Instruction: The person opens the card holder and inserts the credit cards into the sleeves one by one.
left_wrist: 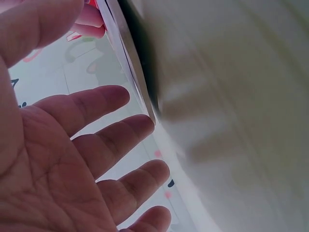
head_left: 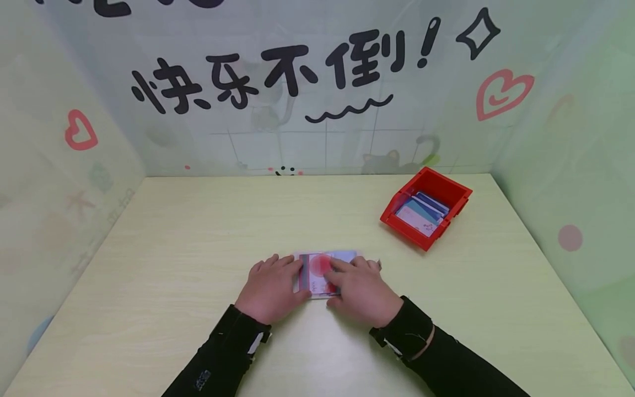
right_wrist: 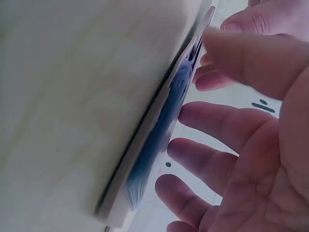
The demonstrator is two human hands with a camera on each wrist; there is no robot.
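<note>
A small flat stack of pink, white and blue cards or thin booklets (head_left: 317, 278) lies on the table in front of me. My left hand (head_left: 274, 288) is at its left side, the fingertips touching it. In the left wrist view the left fingers (left_wrist: 113, 145) are spread and nearly straight. The fingertips of my right hand (head_left: 361, 289) rest on the right part of the stack, covering some of it. From the right wrist view, several thin blue layers (right_wrist: 159, 140) show along the stack's edge, beside the loosely extended right fingers (right_wrist: 207, 157).
A red plastic bin (head_left: 453, 193) stands at the back right of the table, holding several blue and white flat cards or booklets (head_left: 421, 214). The pale wooden table (head_left: 208, 231) meets printed walls (head_left: 317, 149) at the back and both sides.
</note>
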